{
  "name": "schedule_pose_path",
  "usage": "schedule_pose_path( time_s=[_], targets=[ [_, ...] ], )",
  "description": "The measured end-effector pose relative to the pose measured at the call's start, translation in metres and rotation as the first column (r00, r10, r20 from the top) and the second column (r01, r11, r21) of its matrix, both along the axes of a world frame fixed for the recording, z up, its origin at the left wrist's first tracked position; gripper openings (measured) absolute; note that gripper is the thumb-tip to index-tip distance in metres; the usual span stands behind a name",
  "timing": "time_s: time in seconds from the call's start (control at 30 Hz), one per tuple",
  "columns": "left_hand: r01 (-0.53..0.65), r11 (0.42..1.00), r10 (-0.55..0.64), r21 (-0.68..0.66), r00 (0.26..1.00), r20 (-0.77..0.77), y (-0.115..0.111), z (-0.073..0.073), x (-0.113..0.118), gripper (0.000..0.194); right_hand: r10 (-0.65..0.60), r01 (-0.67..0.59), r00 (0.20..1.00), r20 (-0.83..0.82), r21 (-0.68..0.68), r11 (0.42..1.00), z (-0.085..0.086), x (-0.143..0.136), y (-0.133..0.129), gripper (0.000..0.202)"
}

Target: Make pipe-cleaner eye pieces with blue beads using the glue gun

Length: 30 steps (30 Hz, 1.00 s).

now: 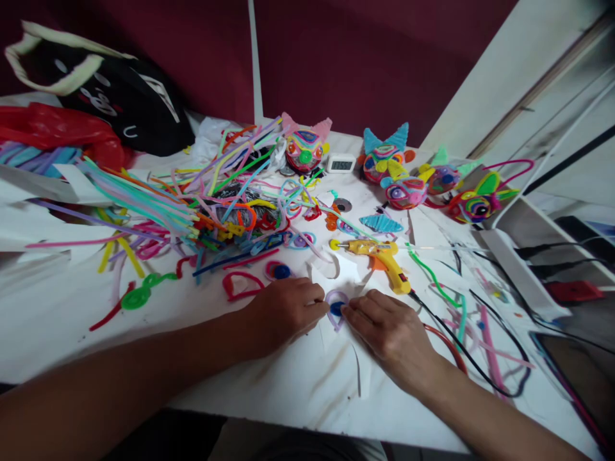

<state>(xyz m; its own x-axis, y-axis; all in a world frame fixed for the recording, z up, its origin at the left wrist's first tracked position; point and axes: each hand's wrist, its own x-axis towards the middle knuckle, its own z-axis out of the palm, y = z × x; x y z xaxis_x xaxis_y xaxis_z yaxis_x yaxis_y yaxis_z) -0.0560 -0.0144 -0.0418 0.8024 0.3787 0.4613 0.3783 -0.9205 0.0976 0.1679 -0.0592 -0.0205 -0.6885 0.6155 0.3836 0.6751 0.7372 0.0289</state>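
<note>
A lilac pipe-cleaner loop (337,324) with a dark blue coiled disc (337,308) inside it is on the white table between my hands. My left hand (288,310) is closed, its thumb and fingertips pinching the loop's left edge. From the right, my right hand (389,330) has its fingers pressed together at the blue disc and the loop's right edge. Just beyond them is a cut white paper piece (336,266). A yellow glue gun (384,256) lies behind my right hand, its nozzle pointing left.
Loose pipe cleaners (144,198) pile up at the left. Decorated pipe-cleaner heads (305,150) and a small digital timer (341,164) stand at the back. A black cable (461,358) curves across the right, near a white power strip (523,272) and a tablet (576,378).
</note>
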Motion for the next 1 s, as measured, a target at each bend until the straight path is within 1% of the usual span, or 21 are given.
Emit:
schedule_pose_path(
  time_s=[0.17,0.3,0.47,0.6,0.7,0.83,0.93,1.0],
  targets=[
    [-0.013,1.000,0.013,-0.004,1.000,-0.018,-0.001,0.002,0.000,0.014,-0.008,0.008,1.000,0.009,-0.054,0.998,0.000,0.001,-0.003,0.023],
    [-0.019,1.000,0.019,0.007,1.000,0.009,-0.001,0.002,0.001,0.015,-0.008,0.007,1.000,-0.019,-0.077,0.997,0.000,0.001,-0.003,0.019],
    [-0.034,0.999,0.034,0.000,0.999,-0.010,-0.002,0.001,0.003,0.014,-0.027,0.008,0.991,-0.134,-0.145,0.989,0.000,0.002,-0.003,0.015],
    [-0.052,0.999,0.052,-0.006,0.998,-0.022,-0.002,0.003,0.004,0.017,-0.068,0.031,0.976,-0.207,-0.175,0.984,0.000,0.002,-0.002,0.017],
    [-0.081,0.996,0.079,-0.024,0.995,-0.067,-0.002,0.003,0.005,0.023,-0.110,0.078,0.977,-0.184,-0.175,0.982,0.001,-0.001,0.000,0.020],
    [-0.097,0.994,0.089,-0.056,0.989,-0.121,-0.004,0.000,0.009,0.035,-0.140,0.122,0.982,-0.128,-0.138,0.983,0.001,-0.005,0.001,0.021],
    [-0.111,0.992,0.101,-0.061,0.985,-0.139,-0.005,-0.001,0.012,0.041,-0.143,0.130,0.985,-0.096,-0.129,0.983,0.000,-0.006,0.001,0.022],
    [-0.122,0.990,0.111,-0.068,0.983,-0.147,-0.006,-0.001,0.013,0.040,-0.136,0.124,0.987,-0.090,-0.132,0.983,-0.001,-0.006,0.002,0.022]
  ],
)
